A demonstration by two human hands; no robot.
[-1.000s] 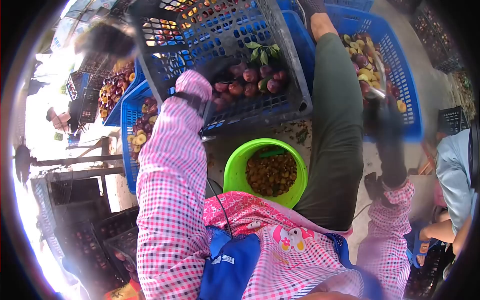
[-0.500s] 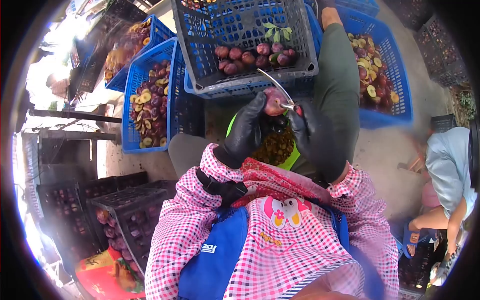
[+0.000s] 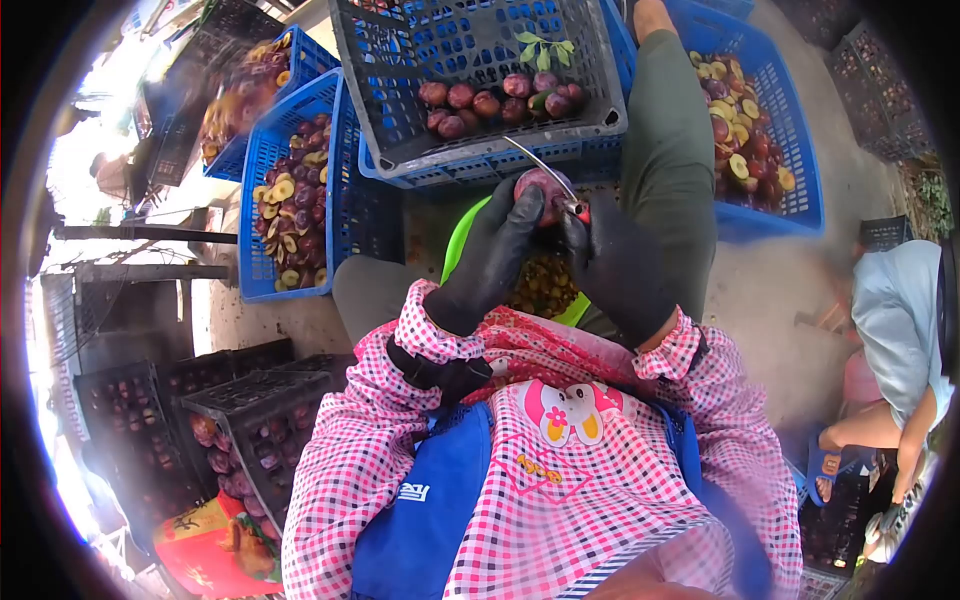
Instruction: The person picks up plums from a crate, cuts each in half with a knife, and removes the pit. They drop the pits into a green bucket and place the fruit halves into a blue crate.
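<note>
My left hand, in a black glove, is wrapped round a plum, fingers curled over its left side. Plum: round, dull red-purple skin with a paler bloom. Only the top and middle show; the gloves hide the rest. My right hand, also in a black glove, is closed on a small knife. The red handle end is at my thumb and the thin curved silver blade arcs up-left over the plum. Can't tell if the edge is in the fruit. The plum sits between both hands, above the green bucket and just in front of the grey crate.

The bucket holds brown-yellow bits. The grey crate has whole red-purple plums along its near wall, plus a leafy sprig. A blue crate on the right and a blue crate on the left hold dark plums mixed with cut yellow halves. Floor is bare grey concrete, with bright daylight at the left. Dark crates with plums stand at lower left. Another person in a pale blue top crouches at far right.
</note>
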